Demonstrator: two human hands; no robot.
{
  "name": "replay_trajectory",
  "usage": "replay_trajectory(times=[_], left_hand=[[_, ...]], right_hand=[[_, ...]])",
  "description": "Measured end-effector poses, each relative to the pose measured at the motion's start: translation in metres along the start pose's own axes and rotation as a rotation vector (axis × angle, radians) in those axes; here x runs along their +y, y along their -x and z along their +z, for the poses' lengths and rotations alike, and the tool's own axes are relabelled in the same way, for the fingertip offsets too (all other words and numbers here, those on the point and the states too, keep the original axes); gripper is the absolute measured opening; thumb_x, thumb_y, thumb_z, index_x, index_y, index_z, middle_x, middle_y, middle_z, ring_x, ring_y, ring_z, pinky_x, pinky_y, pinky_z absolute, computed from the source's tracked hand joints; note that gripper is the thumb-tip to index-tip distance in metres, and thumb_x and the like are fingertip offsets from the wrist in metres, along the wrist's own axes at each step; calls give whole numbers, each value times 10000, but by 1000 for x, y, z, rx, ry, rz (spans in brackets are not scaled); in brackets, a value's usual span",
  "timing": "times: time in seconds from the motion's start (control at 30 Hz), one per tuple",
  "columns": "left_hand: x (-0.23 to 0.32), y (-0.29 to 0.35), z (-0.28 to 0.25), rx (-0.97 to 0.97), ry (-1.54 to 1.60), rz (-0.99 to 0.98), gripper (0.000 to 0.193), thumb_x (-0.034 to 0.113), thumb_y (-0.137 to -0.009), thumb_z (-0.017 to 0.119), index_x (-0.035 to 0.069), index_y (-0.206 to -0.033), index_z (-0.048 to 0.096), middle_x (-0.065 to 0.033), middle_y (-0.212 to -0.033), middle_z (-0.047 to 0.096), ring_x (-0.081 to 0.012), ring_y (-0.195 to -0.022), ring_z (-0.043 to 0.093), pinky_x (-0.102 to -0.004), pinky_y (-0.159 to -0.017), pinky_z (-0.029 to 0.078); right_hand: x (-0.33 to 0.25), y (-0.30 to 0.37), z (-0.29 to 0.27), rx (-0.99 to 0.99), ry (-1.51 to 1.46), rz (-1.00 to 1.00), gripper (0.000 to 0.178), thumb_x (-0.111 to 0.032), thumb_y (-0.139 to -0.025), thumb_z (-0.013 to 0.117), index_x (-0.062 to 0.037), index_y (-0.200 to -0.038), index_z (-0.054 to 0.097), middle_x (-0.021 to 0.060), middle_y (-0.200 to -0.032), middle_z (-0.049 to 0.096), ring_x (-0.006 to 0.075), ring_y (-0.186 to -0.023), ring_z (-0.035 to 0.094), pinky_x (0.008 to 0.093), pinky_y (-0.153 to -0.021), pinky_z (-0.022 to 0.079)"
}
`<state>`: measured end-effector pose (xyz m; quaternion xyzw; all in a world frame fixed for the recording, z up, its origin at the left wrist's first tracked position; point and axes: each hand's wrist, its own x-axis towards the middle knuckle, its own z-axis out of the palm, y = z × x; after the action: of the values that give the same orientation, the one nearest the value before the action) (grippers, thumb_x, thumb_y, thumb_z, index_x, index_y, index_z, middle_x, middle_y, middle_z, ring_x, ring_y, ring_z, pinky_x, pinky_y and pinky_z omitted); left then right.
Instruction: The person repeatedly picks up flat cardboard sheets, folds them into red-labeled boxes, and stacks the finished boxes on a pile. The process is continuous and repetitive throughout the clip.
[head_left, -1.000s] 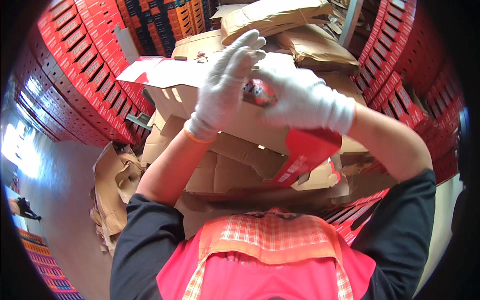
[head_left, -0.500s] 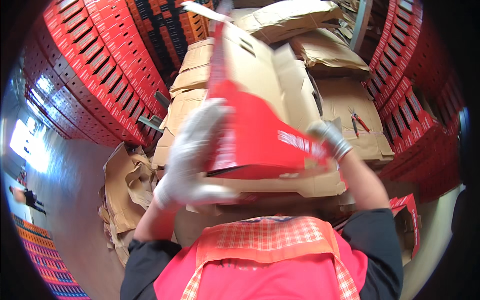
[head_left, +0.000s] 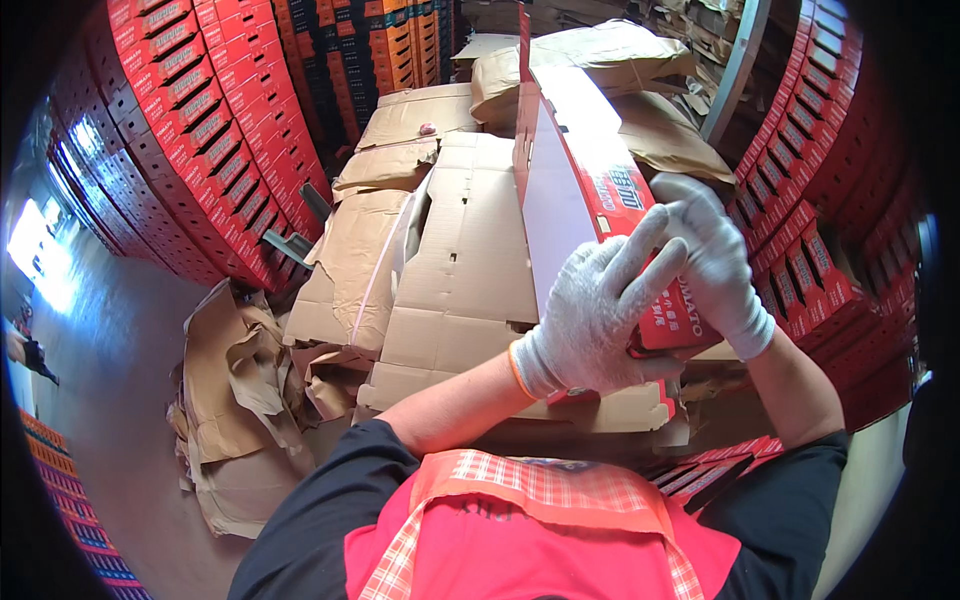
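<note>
A partly folded red cardboard box (head_left: 590, 165) with pale inner walls stands tilted on the stack in front of me, its long side running away from me. My left hand (head_left: 605, 310), in a whitish knit glove, grips the near corner, with fingers across the red end and thumb low. Close against it on the right, my right hand (head_left: 712, 265), gloved too, has its fingers bent over the same end; they are somewhat blurred. Beneath the box lie flat brown cardboard blanks (head_left: 455, 270). Both hands hide much of the near end.
Tall stacks of red boxes stand at left (head_left: 190, 120) and right (head_left: 800, 100). Paper-wrapped bundles (head_left: 580, 60) lie at the back, beside a metal post (head_left: 738, 70). Crumpled brown paper (head_left: 225, 400) rests low at left. A small red item (head_left: 428, 129) sits on the wrapped cardboard.
The box has swung right and turned, its long side now pointing away. My left hand crossed rightward to its near end, close to my right hand. The red-handled pliers are no longer visible.
</note>
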<state>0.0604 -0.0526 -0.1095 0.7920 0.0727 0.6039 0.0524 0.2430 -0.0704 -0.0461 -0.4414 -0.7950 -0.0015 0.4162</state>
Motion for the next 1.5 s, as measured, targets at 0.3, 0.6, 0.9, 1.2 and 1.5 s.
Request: replay_trajectory(times=[0.3,0.6,0.9,1.2,1.5], left_hand=[[12,38,27,74,224,-537,1456,500,-536,934,18,-1548,4,-254,-1527,204,-371,-1419,278,-449,-1150,287],[17,52,1,-10,550,-764,1064,381,-647,883,2,-1454,301,-237,-1410,388,-381,-1320,399,-431,-1103,340],[26,77,-28,104,394,-758,1152,222,-658,837,-31,-1498,90,-184,-1400,368,-307,-1305,393,-394,-1148,284],[46,89,-152,-621,615,-717,490,204,-887,736,18,-1316,593,-181,-1235,656,-310,-1155,628,-378,-992,479],[-118,138,-236,-899,-838,228,619,209,-884,498,204,-1495,402,-30,-1561,376,-229,-1432,358,-566,-1190,197]], right_hand=[[-35,-44,8,-508,-258,503,176,-104,-761,681,-45,-782,517,83,-676,524,194,-624,536,351,-605,467],[-45,-76,91,-472,-118,-454,203,-131,-826,687,-77,-1001,599,91,-847,641,280,-831,641,370,-705,520],[21,-148,109,-337,-454,720,209,-211,-927,656,-11,-974,694,20,-820,683,120,-702,644,278,-659,521],[105,-57,147,-669,713,-36,229,-285,-840,652,-75,-858,743,182,-807,707,349,-780,705,441,-718,562],[130,106,88,-819,515,-151,576,-324,-718,777,-178,-1247,603,96,-1277,592,274,-1139,603,408,-914,522]])
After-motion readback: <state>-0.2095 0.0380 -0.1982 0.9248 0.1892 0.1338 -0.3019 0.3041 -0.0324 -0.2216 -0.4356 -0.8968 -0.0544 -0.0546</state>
